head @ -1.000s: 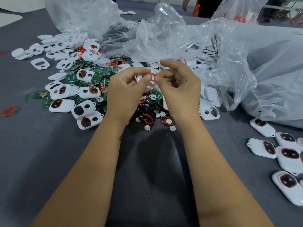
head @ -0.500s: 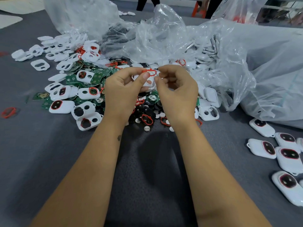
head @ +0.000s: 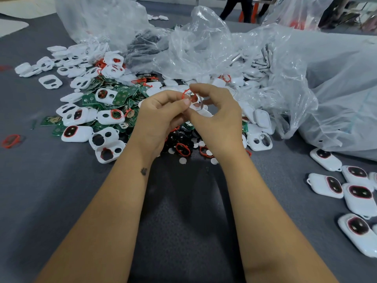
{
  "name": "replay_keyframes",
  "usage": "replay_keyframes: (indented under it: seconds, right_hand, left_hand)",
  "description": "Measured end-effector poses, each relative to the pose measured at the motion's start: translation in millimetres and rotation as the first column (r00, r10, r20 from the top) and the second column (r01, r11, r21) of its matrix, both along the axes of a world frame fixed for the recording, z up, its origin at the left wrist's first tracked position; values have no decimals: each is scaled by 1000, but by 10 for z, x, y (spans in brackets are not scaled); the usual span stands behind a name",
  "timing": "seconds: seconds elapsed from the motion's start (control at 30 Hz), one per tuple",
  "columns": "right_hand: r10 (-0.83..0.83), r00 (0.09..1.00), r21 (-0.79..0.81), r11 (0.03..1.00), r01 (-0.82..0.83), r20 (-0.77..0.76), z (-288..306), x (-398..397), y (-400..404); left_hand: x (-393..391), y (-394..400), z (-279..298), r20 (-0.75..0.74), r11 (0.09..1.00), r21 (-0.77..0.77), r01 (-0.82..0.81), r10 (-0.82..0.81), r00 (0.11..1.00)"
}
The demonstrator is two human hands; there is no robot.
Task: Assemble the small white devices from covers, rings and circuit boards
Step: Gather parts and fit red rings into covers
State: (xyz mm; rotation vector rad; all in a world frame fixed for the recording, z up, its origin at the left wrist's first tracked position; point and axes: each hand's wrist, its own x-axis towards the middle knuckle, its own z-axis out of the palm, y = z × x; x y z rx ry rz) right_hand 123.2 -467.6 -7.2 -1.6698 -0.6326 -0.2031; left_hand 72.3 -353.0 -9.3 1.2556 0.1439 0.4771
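Note:
Both my hands are raised over the parts pile in the middle of the table. My left hand [head: 161, 117] pinches a thin red ring [head: 186, 92] between thumb and forefinger. My right hand [head: 220, 117] holds a small white cover [head: 199, 106] with its fingers curled round it, right beside the ring. The ring sits at the cover's upper edge. Under my hands lie loose white covers [head: 106, 144], green circuit boards [head: 89, 100], more red rings [head: 182, 149] and small white discs [head: 182, 160].
Crumpled clear plastic bags [head: 204, 50] with more white parts fill the back and right. Several assembled white devices [head: 326, 184] lie in a group at the right edge. One stray red ring [head: 11, 140] lies far left on the grey table cloth [head: 51, 190].
The red ring has shifted up and a little right between my fingertips, onto the top of the white cover. Both hands stayed over the pile.

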Motion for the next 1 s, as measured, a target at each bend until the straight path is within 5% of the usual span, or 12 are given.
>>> replay_keyframes:
  seconds: [1.0]
  right_hand:
    - [5,999,-95,996,0,53,-9,64,-30]
  left_hand:
    - [28,39,-37,-29,998,-3,66,-66,997]
